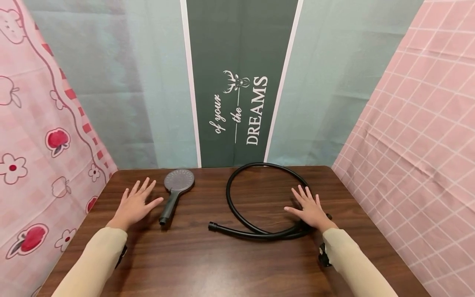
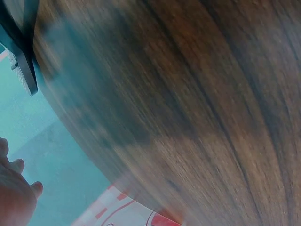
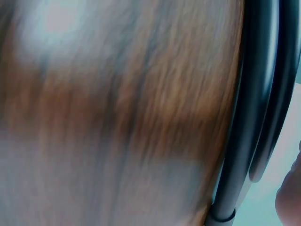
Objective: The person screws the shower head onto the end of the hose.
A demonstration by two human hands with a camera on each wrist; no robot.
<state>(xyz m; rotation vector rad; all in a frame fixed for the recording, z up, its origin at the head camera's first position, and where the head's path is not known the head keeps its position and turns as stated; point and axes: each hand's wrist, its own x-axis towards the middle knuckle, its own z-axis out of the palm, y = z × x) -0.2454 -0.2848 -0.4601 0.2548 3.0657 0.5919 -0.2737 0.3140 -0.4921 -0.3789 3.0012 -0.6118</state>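
A dark grey handheld shower head (image 1: 179, 181) lies face up on the wooden table, its handle pointing toward the near side. Just left of it is my left hand (image 1: 134, 205), fingers spread straight and holding nothing. A black shower hose (image 1: 229, 194) lies in a loop on the right half, one end fitting (image 1: 212, 226) pointing left. Over the loop's right side is my right hand (image 1: 309, 209), fingers straight and spread, covering part of the hose. In the right wrist view two runs of the hose (image 3: 251, 103) pass close beside the hand.
The brown wooden table (image 1: 193, 264) ends at a blue-green curtain (image 1: 163, 82) with a dark printed panel (image 1: 241, 41). A pink fruit-patterned cloth (image 1: 33, 165) hangs at the left, a pink checked cloth (image 1: 419, 144) at the right.
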